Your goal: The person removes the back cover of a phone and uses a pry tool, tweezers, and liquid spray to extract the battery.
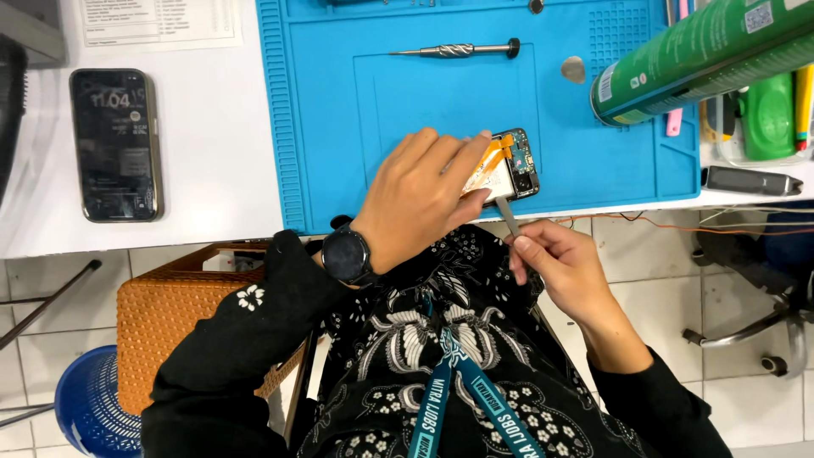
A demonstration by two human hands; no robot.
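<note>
My left hand (pixel 424 199) lies flat over an opened phone (pixel 515 166) at the near edge of the blue work mat (pixel 339 102), pinning it down; only the phone's right end with orange flex cable and circuit board shows. My right hand (pixel 564 267) pinches a thin grey metal pry tool (pixel 506 214) whose tip points up at the phone's lower edge. I wear a black wristwatch (pixel 346 254) on the left wrist.
A screwdriver (pixel 458 51) lies on the mat's far part. A dark smartphone (pixel 116 144) rests on the white table at left. A green spray can (pixel 704 55) juts in at upper right. A wicker stool (pixel 170 331) stands below the table.
</note>
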